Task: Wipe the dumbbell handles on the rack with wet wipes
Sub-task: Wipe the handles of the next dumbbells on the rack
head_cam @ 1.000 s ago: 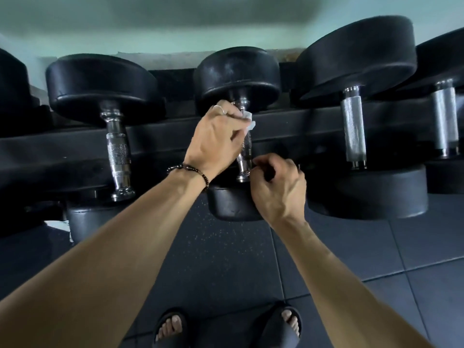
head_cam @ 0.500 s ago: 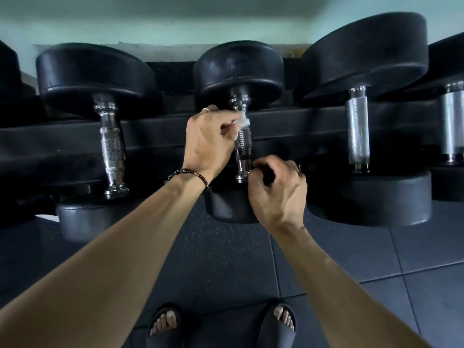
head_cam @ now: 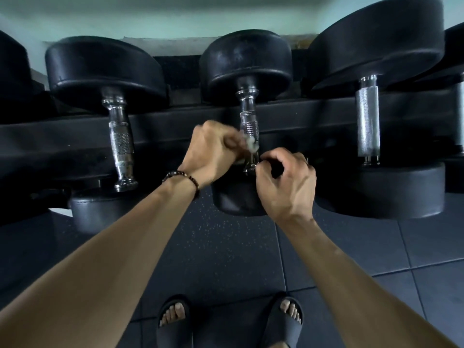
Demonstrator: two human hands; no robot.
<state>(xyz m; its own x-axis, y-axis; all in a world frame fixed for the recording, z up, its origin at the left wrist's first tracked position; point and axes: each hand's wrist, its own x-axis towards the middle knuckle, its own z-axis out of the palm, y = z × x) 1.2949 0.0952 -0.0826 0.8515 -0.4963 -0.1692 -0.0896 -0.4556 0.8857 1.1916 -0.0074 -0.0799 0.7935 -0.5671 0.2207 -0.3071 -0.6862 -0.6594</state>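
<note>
- The dumbbell handle point(head_cam: 248, 121) in the middle is shiny metal with a rough, criss-cross skin. It sits on the black rack point(head_cam: 62, 139) between two round black rubber ends.
- The left hand point(head_cam: 213, 151) pinches a small, crumpled white wet wipe point(head_cam: 251, 144) against the low part of the handle.
- The right hand point(head_cam: 286, 182) has curled fingers at the bottom end of the handle. I cannot tell what they hold.
- A beaded bracelet point(head_cam: 182, 178) circles the left wrist.
- The left dumbbell point(head_cam: 120, 144) has a bumpy, shiny handle. The right dumbbell point(head_cam: 367, 124) has a straight grey one.
- Two black sandals point(head_cam: 173, 320) stand on the dark speckled floor point(head_cam: 226, 247).
</note>
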